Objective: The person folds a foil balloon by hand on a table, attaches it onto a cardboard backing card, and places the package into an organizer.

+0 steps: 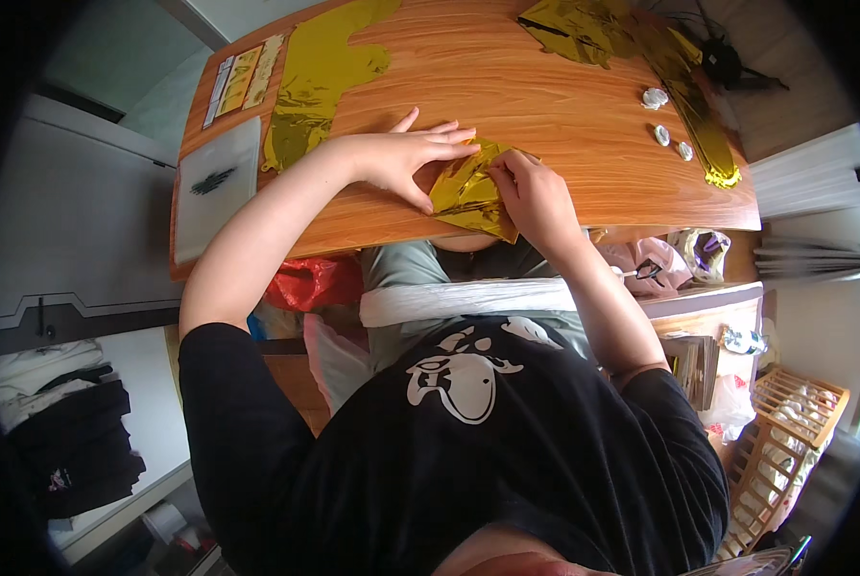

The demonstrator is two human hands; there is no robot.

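A small piece of shiny gold foil (470, 192) lies crinkled at the table's near edge, one pointed corner reaching over that edge. My left hand (392, 161) rests flat at its left side with fingers spread, the fingertips and thumb touching the foil's border. On the right, my right hand (540, 197) has thumb and fingers pinched together at the foil's surface. Its curled fingers hide part of the foil beneath. Further back on the wooden table (449, 86) lies a larger gold foil sheet (329, 67) with a wavy cut edge.
More gold foil (584, 29) lies at the far edge, and a long strip (694, 115) runs down the right side. Small crumpled white wads (655, 98) sit near it. At left are a translucent sheet (221, 197) with dark thin pieces and patterned strips (245, 82).
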